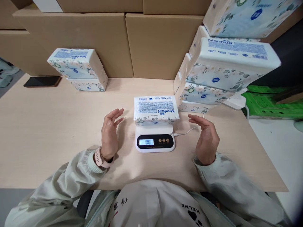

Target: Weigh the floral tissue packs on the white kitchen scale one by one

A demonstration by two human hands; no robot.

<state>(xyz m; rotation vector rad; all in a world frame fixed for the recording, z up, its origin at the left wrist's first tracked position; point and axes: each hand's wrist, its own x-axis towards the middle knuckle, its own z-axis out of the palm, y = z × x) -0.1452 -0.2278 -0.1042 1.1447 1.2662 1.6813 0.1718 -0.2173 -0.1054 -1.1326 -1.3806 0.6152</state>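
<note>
Fingers of both hands spread, flanking tissue pack (156, 108) on scale (155, 142).

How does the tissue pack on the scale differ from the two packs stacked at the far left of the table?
The tissue pack on the scale lies alone between the open left hand and right hand; the left stack is two packs, far from both. The first rests on the scale, the stack on the table. All share Manhua floral wrapping.

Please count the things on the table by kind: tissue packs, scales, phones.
Tissue packs: about 8: 1 on the scale, 2 stacked at left, about 5 at right
Scale: 1
Phone: 1
Total: about 10
</note>
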